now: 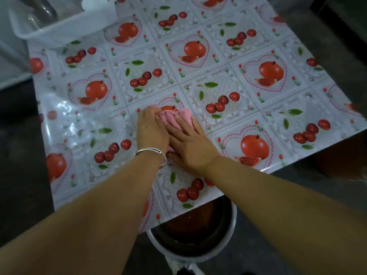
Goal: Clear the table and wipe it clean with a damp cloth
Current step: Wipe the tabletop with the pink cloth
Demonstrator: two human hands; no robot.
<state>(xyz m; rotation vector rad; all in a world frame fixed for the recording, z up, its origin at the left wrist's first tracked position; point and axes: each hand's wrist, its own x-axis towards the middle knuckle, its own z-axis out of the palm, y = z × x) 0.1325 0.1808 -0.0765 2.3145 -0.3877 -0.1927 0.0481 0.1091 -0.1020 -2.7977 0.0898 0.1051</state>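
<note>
Both my hands are down on the pink cloth (174, 118), mid-bench, right on one of the printed pomegranate hearts. My left hand (152, 129) sits on its left part, fingers curled over the far edge, so I'd call that a grip to stop it bunching. My right hand (190, 144) lies flat across the right part, fingers straight and spread, pressing rather than grasping, to keep the damp face against the oilcloth (258, 46). A corner of the cloth peeks out under my right palm near the wrist.

A bracelet (151, 151) rides on my left wrist. The bench looks wet and shiny over to the left, which suggests that side is already wiped; the right half looks duller, so I judge more wiping is due there. At the far left corner a white tub (65, 26) with glassware in it sits on the bench, so clearing isn't quite finished. A metal pot (232, 221) stands on the floor below the near edge, probably handy for rinsing.
</note>
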